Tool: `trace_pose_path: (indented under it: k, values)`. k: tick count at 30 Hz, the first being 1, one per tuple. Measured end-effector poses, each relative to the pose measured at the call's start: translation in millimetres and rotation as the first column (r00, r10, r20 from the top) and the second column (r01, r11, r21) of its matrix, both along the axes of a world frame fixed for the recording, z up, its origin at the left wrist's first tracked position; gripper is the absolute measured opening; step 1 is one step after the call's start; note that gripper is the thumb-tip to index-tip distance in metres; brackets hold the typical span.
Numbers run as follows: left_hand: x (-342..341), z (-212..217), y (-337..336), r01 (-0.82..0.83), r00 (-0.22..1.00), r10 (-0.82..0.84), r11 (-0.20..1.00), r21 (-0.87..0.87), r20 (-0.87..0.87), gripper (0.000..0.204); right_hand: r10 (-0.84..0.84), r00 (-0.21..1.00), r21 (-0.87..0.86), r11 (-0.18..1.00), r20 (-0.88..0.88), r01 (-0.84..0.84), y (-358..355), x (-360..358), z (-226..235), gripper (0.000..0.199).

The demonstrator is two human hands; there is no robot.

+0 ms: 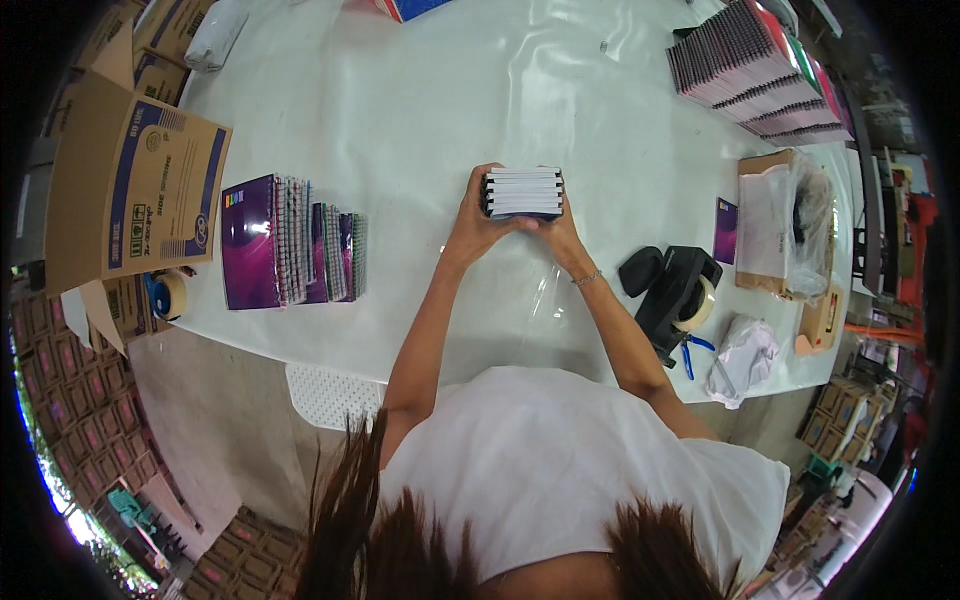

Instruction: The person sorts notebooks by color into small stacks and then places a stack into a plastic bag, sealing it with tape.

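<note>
Over the middle of the white-covered table [420, 130], a small stack of notebooks [524, 188] stands between my hands, its white page edges and dark bindings facing up. My left hand [474, 228] is closed around the stack's left side. On the other side, my right hand [557, 230] grips it too, and the thumbs come together at the near edge. To the left lie rows of purple spiral notebooks [250, 242], the largest at the far left and smaller ones beside them.
An open cardboard box [140, 190] rises at the left edge, with a tape roll [172, 296] below. At right sit a black tape dispenser [672, 300], blue-handled pliers [690, 352], crumpled plastic [743, 358] and a plastic-lined carton [768, 225]. Tall spiral notebook stacks [755, 75] stand far right.
</note>
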State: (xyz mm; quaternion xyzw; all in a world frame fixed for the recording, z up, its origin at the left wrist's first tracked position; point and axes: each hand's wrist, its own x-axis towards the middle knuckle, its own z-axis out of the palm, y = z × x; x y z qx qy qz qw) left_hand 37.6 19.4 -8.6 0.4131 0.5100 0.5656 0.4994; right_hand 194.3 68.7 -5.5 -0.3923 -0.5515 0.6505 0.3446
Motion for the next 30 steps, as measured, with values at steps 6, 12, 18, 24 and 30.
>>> trace_pose_path:
  k: [6,12,18,24,30]
  values:
    - [2,1,-1,0.023,0.999,-0.023,1.0,0.007,-0.048,0.088,-0.014,1.0,-0.025,1.0,0.017,0.015,-3,4,-8,0.078]
    - [-1,-6,-4,0.055,0.997,-0.055,0.998,-0.001,0.06,0.088,0.03,0.999,-0.088,0.996,-0.022,-0.031,-2,7,-6,0.083]
    - [0,2,-3,0.056,0.998,-0.057,0.998,-0.017,-0.031,0.086,-0.005,0.996,-0.244,0.97,-0.094,-0.018,1,9,3,0.08]
    - [1,-3,1,0.037,0.997,-0.037,0.999,0.002,0.072,0.086,0.079,0.995,-0.168,0.983,0.054,-0.069,8,14,-1,0.092]
    - [-2,41,-1,0.046,0.985,-0.015,0.983,-0.176,0.174,0.086,0.215,0.977,-0.238,0.949,0.003,-0.208,13,29,32,0.091]
